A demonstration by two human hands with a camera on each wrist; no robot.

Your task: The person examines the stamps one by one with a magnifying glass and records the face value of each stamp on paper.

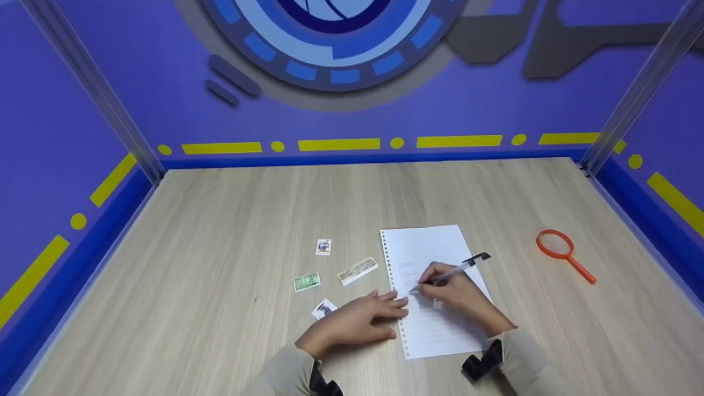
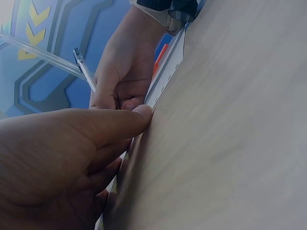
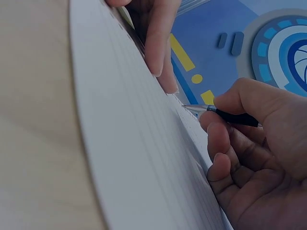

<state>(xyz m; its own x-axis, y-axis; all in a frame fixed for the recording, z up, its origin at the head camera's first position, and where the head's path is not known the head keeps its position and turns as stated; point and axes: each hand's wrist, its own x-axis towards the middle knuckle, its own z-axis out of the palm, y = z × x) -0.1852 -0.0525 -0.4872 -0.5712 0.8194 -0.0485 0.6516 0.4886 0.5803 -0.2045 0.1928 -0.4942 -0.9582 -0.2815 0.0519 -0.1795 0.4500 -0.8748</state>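
Observation:
A lined sheet of paper (image 1: 440, 330) with punched holes down its left edge lies on the table, a few faint written lines near its upper left. My right hand (image 1: 454, 291) rests on it and pinches a clear pen (image 1: 456, 269) with a black cap on its back end. In the right wrist view the metal pen tip (image 3: 192, 108) is right at the paper. My left hand (image 1: 363, 319) lies with fingers spread, fingertips on the sheet's holed edge. Partly hidden behind that hand is a stamp with a dark picture (image 1: 324, 309).
Left of the paper lie a green stamp (image 1: 307, 282), a long brownish stamp (image 1: 357, 271) and a small stamp with a colourful figure (image 1: 324, 247). An orange magnifying glass (image 1: 582, 270) lies to the right. Blue-purple panels (image 1: 341, 121) wall the table at back and sides.

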